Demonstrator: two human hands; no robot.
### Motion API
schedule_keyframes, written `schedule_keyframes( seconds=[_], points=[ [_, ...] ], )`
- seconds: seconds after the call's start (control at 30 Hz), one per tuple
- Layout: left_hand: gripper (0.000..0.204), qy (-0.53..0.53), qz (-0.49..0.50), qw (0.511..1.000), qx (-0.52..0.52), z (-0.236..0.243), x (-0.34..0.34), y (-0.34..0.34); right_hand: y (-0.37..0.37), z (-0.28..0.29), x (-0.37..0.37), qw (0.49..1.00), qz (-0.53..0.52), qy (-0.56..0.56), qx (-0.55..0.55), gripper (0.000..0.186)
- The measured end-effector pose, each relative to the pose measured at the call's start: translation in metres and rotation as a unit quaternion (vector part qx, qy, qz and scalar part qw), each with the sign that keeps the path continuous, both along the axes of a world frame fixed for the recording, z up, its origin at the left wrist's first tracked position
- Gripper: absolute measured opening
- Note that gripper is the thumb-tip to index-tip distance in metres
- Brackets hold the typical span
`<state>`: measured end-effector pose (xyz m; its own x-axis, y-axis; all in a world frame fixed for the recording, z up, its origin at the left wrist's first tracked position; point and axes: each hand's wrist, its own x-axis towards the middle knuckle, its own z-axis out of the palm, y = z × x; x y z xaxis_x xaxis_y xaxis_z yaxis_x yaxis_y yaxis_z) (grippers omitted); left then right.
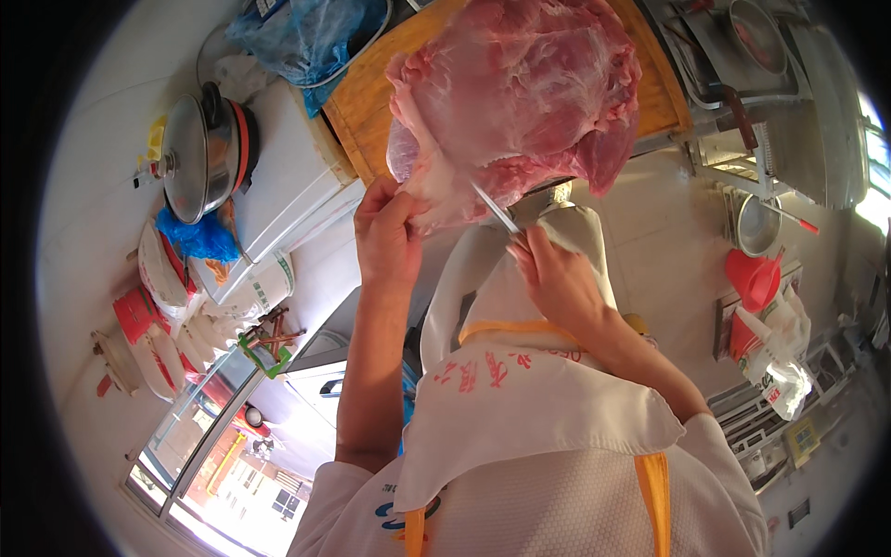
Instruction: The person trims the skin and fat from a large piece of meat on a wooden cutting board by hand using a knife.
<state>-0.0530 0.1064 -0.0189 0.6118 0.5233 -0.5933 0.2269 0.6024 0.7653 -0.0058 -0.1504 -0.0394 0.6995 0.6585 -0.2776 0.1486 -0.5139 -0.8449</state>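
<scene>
A large slab of raw meat lies on a wooden cutting board, its near end hanging over the board's front edge. My left hand is closed on a pale, fatty flap at the meat's lower left corner. In my right hand is a knife, gripped by its handle, which my fingers hide. The blade points up and to the left, its tip at the meat's near edge, right of the pinched flap. How deep the tip sits, I cannot tell.
Left of the board, a lidded pan stands on a white counter beside a blue plastic bag. Another blue bag lies by the board's far left corner. At the right are a metal tray, a red container and shelving.
</scene>
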Motion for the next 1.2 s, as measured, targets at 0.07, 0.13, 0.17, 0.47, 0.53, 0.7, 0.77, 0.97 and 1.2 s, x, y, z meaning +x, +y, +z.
schedule_keyframes(
  seconds=[0.07, 0.13, 0.17, 0.47, 0.53, 0.7, 0.77, 0.97, 1.2],
  points=[
    [0.018, 0.0, -0.003, 1.0, -0.007, 0.001, -0.007, 0.005, -0.008, 0.008, -0.007, 1.0, -0.02, -0.008, 0.016, 0.018],
    [0.018, 0.006, -0.015, 1.0, -0.009, 0.002, -0.011, 0.007, -0.004, 0.022, -0.005, 0.999, -0.039, 0.004, 0.022, 0.018],
    [0.018, 0.006, -0.011, 1.0, -0.01, 0.003, -0.013, 0.005, 0.006, 0.02, -0.003, 0.999, -0.037, 0.001, 0.03, 0.019],
    [0.02, -0.002, -0.016, 1.0, -0.018, 0.001, -0.011, 0.015, -0.009, -0.005, -0.015, 0.999, 0.013, -0.006, -0.04, 0.023],
    [0.02, -0.003, -0.016, 1.0, -0.016, 0.007, -0.016, 0.019, -0.02, 0.014, -0.018, 1.0, -0.019, -0.002, -0.004, 0.023],
    [0.012, 0.202, -0.156, 0.917, 0.305, 0.001, -0.007, 0.023, 0.016, 0.018, 0.018, 0.985, -0.134, -0.008, 0.11, 0.019],
    [0.028, 0.261, -0.218, 0.852, 0.399, 0.006, 0.006, 0.02, 0.027, 0.012, 0.027, 0.974, -0.185, 0.001, 0.132, 0.019],
    [0.032, 0.0, -0.126, 0.932, 0.339, -0.017, 0.006, 0.024, 0.018, 0.007, 0.03, 0.966, -0.22, 0.059, 0.125, 0.016],
    [0.034, 0.153, -0.195, 0.85, 0.466, -0.002, 0.042, -0.027, 0.005, 0.003, 0.028, 0.958, -0.224, 0.124, 0.126, 0.014]
  ],
)
